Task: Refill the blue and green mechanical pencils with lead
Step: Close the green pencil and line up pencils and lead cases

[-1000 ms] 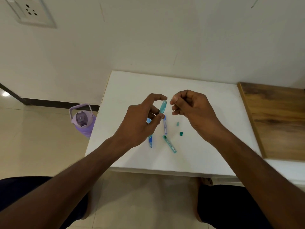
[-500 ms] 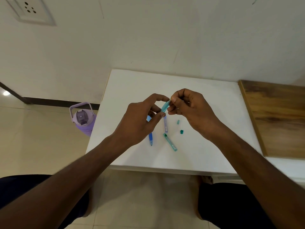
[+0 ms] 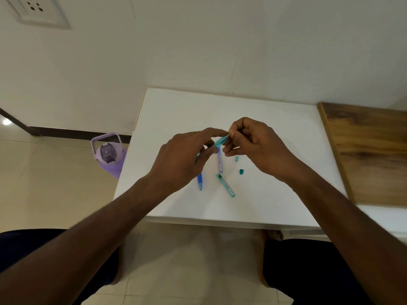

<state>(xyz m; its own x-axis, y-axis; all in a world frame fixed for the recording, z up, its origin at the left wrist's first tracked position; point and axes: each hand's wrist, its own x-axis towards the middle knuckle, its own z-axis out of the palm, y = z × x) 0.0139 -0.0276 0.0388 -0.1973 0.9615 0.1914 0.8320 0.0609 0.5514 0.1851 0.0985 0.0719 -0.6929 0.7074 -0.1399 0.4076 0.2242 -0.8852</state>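
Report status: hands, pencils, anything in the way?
Left hand holds green pencil; right hand pinched at its top end. Blue pencil on table, part hidden under left hand. Lead cases, small caps nearby, nothing blocking.

Head view, looking down on a white table (image 3: 176,111). The left hand (image 3: 182,159) pinches the green mechanical pencil (image 3: 221,141) between thumb and fingers, barrel tilted up toward the table's far right corner. The right hand (image 3: 253,142) closes its fingertips on the pencil's upper end; any lead there is too fine to see. On the table beneath the hands lie the blue mechanical pencil (image 3: 200,181), partly hidden by the left hand, a blue lead case (image 3: 220,160), a green lead case (image 3: 225,185) nearer the front edge, and two small green caps (image 3: 241,171). A purple water bottle (image 3: 109,156) stands on the floor beside the left edge; a wooden surface (image 3: 370,150) adjoins the right edge.
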